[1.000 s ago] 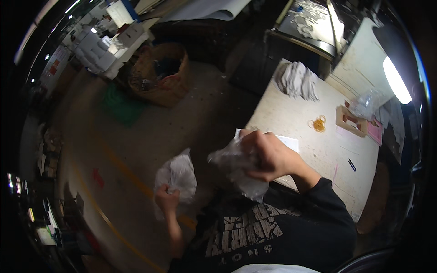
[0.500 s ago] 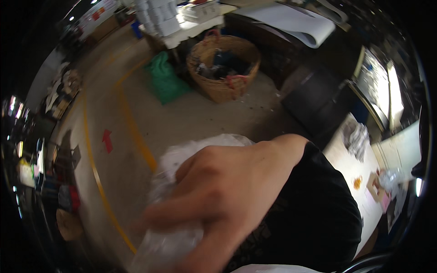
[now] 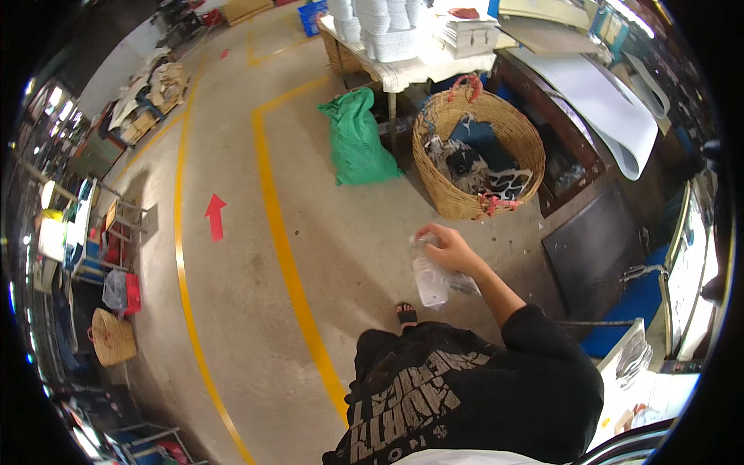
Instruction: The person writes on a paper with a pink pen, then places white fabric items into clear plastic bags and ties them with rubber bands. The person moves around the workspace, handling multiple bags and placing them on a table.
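Out in front of my body, my right hand [image 3: 442,246] is closed around a crumpled clear plastic bag [image 3: 431,285]. The bag hangs below the fingers, over the floor and close to a foot in a dark sandal [image 3: 406,313]. Whether anything is inside the bag, I cannot tell. Nothing of my left hand shows. A large wicker basket [image 3: 434,174] stands beyond my right hand, with dark and pale scraps in it.
A tied green sack [image 3: 358,147] sits left of the basket. Behind them is a table [image 3: 399,74] with stacked white trays. Dark panels [image 3: 593,252] lean at the right. Yellow lines [image 3: 283,240] and a red arrow [image 3: 215,218] mark the floor.
My right hand has gone from close before the camera to lower and farther out, still gripping the plastic bag. The view has shifted, so basket and sack sit farther right and lower.
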Action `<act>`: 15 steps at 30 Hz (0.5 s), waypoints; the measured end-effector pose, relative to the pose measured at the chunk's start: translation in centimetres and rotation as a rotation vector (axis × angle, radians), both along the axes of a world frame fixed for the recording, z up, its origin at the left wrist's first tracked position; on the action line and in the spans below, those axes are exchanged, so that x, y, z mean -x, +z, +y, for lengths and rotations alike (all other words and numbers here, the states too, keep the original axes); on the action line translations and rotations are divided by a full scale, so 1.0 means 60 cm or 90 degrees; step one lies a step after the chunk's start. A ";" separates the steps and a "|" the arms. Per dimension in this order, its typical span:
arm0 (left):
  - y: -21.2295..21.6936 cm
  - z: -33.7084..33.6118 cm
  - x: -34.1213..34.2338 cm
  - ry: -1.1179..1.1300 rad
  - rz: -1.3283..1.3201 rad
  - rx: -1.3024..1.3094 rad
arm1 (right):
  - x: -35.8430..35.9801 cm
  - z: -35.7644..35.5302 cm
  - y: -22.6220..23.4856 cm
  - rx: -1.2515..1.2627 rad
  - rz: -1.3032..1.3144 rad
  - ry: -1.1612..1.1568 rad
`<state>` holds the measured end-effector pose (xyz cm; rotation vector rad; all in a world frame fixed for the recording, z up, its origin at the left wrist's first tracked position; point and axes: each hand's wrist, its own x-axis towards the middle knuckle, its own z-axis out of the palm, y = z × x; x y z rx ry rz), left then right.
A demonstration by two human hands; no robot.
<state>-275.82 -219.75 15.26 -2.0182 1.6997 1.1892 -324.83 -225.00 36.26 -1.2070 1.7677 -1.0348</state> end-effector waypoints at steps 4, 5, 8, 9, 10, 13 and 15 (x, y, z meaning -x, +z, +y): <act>-0.004 -0.158 0.026 -0.090 0.003 -0.008 | -0.015 -0.105 -0.026 0.023 0.026 -0.015; -0.007 -0.204 0.035 -0.130 0.007 -0.010 | -0.017 -0.117 -0.029 -0.019 0.045 -0.034; -0.015 -0.348 0.081 -0.280 0.020 -0.006 | -0.022 -0.106 -0.038 0.005 0.029 -0.151; -0.017 -0.387 0.110 -0.329 0.026 0.001 | -0.017 -0.086 -0.044 0.012 0.032 -0.207; -0.018 -0.422 0.140 -0.375 0.031 0.001 | -0.016 -0.051 -0.050 -0.002 0.033 -0.263; -0.019 -0.524 0.256 -0.525 0.046 0.018 | -0.012 0.062 -0.073 -0.084 0.036 -0.486; -0.021 -0.563 0.336 -0.601 0.052 0.016 | -0.017 0.148 -0.090 -0.127 0.058 -0.656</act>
